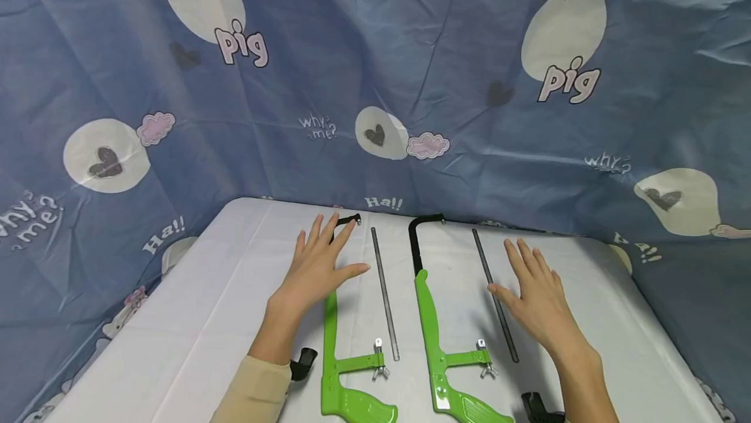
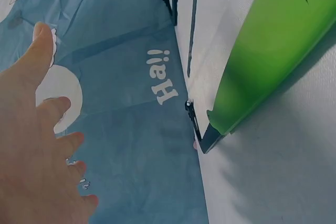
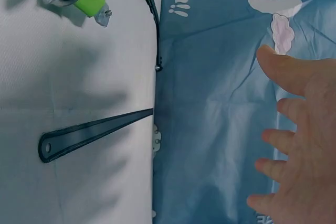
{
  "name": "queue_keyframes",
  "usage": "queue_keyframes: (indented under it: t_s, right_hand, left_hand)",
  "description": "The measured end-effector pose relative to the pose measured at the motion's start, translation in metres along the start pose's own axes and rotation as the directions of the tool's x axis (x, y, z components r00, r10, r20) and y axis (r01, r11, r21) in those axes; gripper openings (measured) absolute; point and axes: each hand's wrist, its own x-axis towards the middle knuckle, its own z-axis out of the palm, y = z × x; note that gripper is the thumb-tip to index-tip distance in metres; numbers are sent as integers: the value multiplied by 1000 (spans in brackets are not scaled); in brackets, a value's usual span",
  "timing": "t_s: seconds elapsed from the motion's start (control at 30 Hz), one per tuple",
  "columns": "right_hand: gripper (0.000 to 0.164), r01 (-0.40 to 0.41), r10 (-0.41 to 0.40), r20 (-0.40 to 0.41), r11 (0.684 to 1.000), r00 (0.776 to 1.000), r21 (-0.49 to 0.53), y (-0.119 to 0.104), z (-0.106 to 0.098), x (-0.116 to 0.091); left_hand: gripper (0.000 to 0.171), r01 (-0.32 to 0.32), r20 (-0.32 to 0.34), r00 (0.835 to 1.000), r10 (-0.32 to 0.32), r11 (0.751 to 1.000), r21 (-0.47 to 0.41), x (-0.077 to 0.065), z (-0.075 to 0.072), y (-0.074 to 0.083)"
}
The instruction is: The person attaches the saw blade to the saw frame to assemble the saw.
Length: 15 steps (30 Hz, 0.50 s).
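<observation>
Two green hacksaw frames with black bows lie on a white table, the left frame (image 1: 330, 345) and the right frame (image 1: 431, 325). To the right of each lies a loose thin grey blade, the left blade (image 1: 384, 292) and the right blade (image 1: 495, 296). My left hand (image 1: 317, 266) hovers over the left frame with fingers spread, hiding part of its black bow. Spread fingers also show on my right hand (image 1: 536, 296), held above the table beside the right blade. Nothing is in either hand. In the right wrist view the blade (image 3: 94, 132) shows a hole near its end.
A metal wing nut (image 1: 380, 371) sits on the left frame's short arm, and another wing nut (image 1: 488, 371) on the right one. Behind the white table (image 1: 235, 266) hangs a blue printed cloth (image 1: 328, 71). Black straps show at both wrists.
</observation>
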Motion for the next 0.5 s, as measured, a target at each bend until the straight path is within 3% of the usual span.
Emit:
queue_keyframes:
  t_s: [0.5]
  right_hand:
    - [86,-10,10,33,1000,999,4,1,1,1]
  left_hand:
    - [88,-23,12,1000,23,1000,-14,2,2,5]
